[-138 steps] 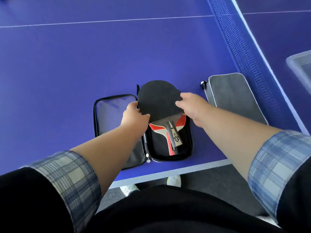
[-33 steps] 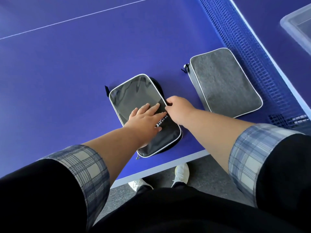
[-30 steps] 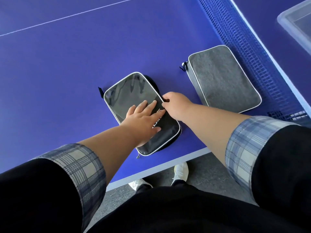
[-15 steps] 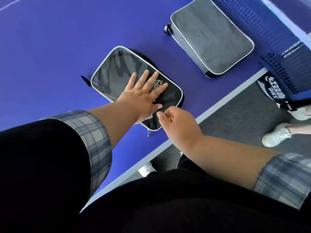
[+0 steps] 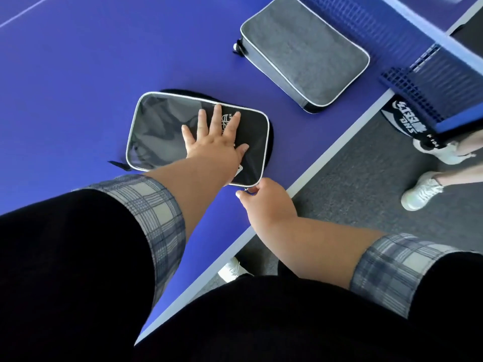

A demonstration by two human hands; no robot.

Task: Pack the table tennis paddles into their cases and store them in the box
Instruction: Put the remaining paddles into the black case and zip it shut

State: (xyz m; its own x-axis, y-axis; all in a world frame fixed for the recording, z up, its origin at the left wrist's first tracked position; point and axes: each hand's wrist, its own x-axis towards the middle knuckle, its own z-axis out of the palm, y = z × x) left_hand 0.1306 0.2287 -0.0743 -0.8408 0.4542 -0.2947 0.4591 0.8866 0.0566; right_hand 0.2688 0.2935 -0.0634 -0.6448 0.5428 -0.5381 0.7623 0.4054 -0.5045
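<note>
My left hand [image 5: 217, 145] lies flat and spread on the black case [image 5: 198, 134], fingers open, pinning it to the blue table [image 5: 78, 74] near the front edge. My right hand [image 5: 264, 202] sits at the case's near corner, at about five o'clock from my left palm, thumb and forefinger pinched on what looks like the zipper pull [image 5: 247, 189]; it is too small to be sure. The case's long axis runs roughly from nine to three o'clock, so I judge the zip has to travel around that corner and along an edge. The right hand is the nearer one. The grey case [image 5: 305, 53] waits well apart at one o'clock, beside the net [image 5: 418, 74].
</note>
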